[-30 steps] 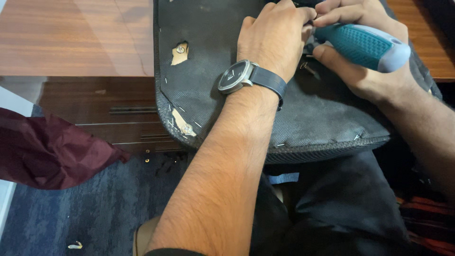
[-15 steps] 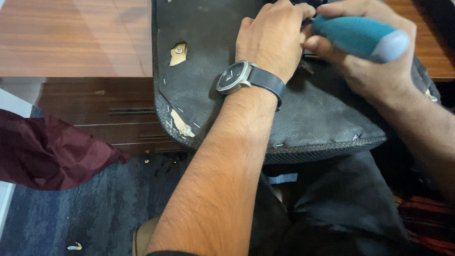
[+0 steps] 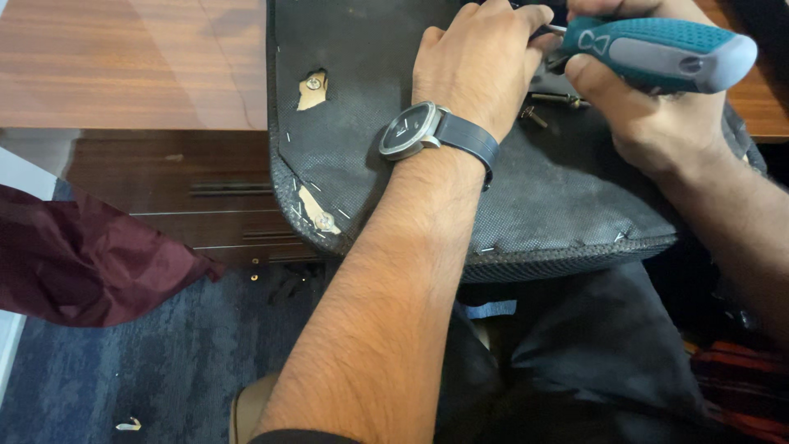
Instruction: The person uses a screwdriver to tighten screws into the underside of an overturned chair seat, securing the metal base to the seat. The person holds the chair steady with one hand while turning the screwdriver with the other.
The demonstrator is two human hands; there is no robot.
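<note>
Head view: a wooden desk point(image 3: 123, 66) fills the upper left, and an upturned chair seat point(image 3: 526, 205), its underside covered in dark grey stapled fabric, rests on the desk's edge and over the person's lap. A maroon cloth point(image 3: 82, 263) lies at the left above blue carpet point(image 3: 148, 370). The left hand point(image 3: 481, 62) lies palm-down on the seat's underside, fingers curled forward with the tips by the tool's metal shaft; a wristwatch point(image 3: 408, 130) sits on its wrist. The right hand point(image 3: 649, 111) is closed tight around the teal-and-grey handle of a screwdriver point(image 3: 657, 53), held near the seat's far edge. Two loose bolts point(image 3: 546, 107) lie on the fabric just between the hands. Two torn spots point(image 3: 312, 90) show wood and a screw head.
</note>
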